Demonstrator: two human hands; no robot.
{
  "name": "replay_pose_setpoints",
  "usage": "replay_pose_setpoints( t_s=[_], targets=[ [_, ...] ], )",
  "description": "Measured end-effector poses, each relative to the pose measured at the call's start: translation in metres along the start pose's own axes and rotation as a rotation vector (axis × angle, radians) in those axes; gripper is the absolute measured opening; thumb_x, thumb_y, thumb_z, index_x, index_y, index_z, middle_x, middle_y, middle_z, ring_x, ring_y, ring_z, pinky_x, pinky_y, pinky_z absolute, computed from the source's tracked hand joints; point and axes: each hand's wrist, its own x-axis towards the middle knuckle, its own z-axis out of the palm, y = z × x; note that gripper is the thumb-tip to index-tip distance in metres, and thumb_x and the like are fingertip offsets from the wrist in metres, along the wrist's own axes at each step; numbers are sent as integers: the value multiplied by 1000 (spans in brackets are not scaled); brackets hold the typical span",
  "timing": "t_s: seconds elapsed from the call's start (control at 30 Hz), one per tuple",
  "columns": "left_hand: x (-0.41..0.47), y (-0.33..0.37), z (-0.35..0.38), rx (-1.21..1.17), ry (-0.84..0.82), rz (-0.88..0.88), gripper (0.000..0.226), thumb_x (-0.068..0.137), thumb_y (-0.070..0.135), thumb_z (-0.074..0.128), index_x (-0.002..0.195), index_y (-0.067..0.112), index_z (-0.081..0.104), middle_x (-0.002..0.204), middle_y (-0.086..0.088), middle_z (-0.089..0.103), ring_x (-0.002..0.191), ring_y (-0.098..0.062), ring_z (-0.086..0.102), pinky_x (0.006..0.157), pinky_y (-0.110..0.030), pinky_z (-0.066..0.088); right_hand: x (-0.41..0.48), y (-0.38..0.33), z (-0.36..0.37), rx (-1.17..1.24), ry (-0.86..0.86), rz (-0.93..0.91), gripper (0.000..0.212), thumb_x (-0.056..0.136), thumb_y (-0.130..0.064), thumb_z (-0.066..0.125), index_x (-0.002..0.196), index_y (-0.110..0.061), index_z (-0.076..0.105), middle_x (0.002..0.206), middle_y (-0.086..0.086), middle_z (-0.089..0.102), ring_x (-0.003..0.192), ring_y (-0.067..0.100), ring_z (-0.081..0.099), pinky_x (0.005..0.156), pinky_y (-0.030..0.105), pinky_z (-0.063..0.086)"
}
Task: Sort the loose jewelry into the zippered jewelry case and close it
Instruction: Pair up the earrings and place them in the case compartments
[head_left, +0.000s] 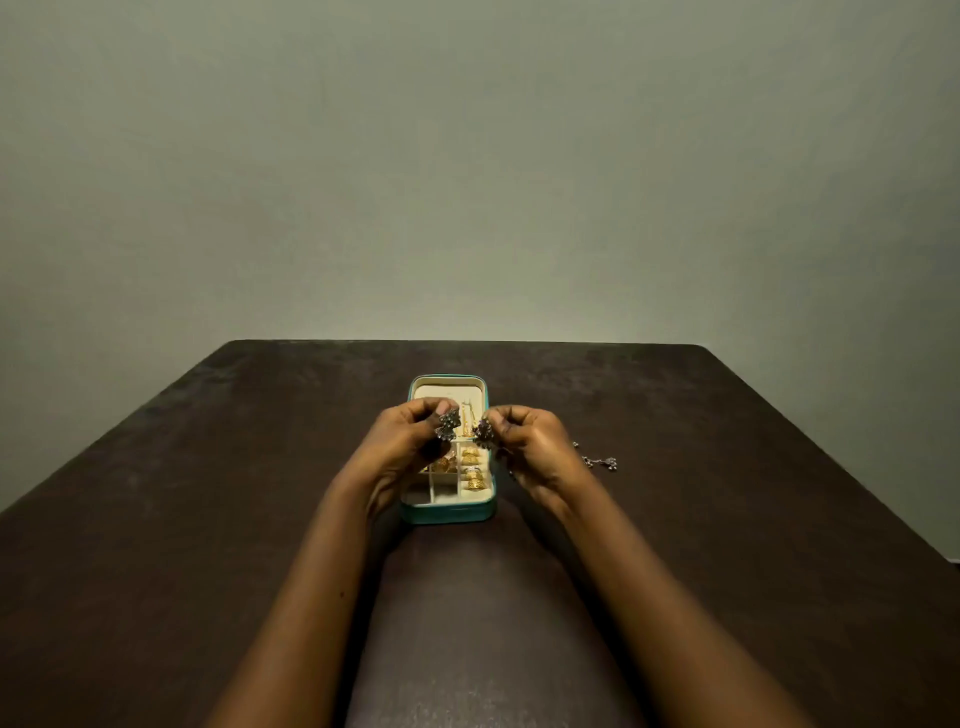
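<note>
Because the case (447, 513) lies open on the table (208, 519) between the wrists, both hands hover right above its compartments: the left hand (408, 447) pinches one dark silver earring (449, 423) and the right hand (532, 449) pinches its twin (484, 434), held side by side, probably to pair them before dropping them in. Gold pieces (471, 467) sit in the right-hand cells. A silver chain (600, 461) lies loose just right of the right hand

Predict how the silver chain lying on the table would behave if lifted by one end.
The chain would probably hang limp: it lies in a loose curve on the table. Its thin links suggest little weight.
</note>
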Motion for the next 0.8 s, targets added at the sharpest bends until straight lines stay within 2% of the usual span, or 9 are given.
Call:
replay_pose_setpoints(
  t_s=[0.1,0.2,0.3,0.4,0.5,0.6,0.63,0.73,0.8],
  targets=[
    [-5,2,-16,146,45,8,11,90,10,56,84,9,65,76,-3,64,65,-12,52,52,-15,47,-4,4,5,-69,-32,-24,15,92,8,44,84,5,57,57,3,62,42,0,58,41,12,44],
    [-11,1,-25,236,70,17,8,88,9,59,85,9,67,72,-3,66,64,-11,55,56,-17,49,-3,13,10,-167,-19,-24,14,90,5,51,80,1,60,67,5,67,60,9,65,60,23,55],
    [-16,-2,-29,221,91,25,7,86,8,61,85,8,68,56,3,65,52,-4,58,53,-15,51,0,21,15,-340,13,-28,17,87,2,57,74,-8,61,77,7,65,75,17,62,75,33,51],
    [-18,-6,-32,250,114,31,5,85,9,64,85,9,69,55,6,66,54,-5,57,53,-17,47,-2,24,20,-467,17,-91,24,86,0,60,67,-15,59,76,4,63,77,15,59,73,27,47],
    [-20,-6,-39,377,117,51,5,85,14,65,85,15,69,57,12,68,49,4,57,60,-25,38,-4,25,23,-595,34,-168,27,86,-3,62,64,-19,56,91,10,64,88,15,58,69,18,46],
    [-20,-6,-44,476,123,85,9,86,15,63,91,10,70,55,13,67,46,7,56,57,-22,37,-4,29,25,-635,37,-223,20,85,-5,63,68,-13,58,83,-4,58,92,12,54,62,3,40],
    [-20,-6,-45,506,123,99,11,86,12,63,94,7,70,55,11,66,45,7,56,52,-17,39,-3,32,27,-653,28,-223,16,84,-6,64,70,-13,59,82,-7,56,95,13,54,67,6,42],
    [-16,-8,-48,643,118,131,13,85,11,66,93,4,71,67,2,67,46,6,57,46,-6,40,1,41,29,-772,26,-248,18,84,-12,65,69,-20,60,86,-4,56,106,21,53,86,30,45],
    [-13,-11,-52,733,121,141,16,82,16,69,93,6,74,69,0,69,47,5,59,52,-8,45,1,42,31,-857,30,-285,7,84,-15,65,77,-14,66,85,-4,54,101,20,50,80,26,39]
  ],
)
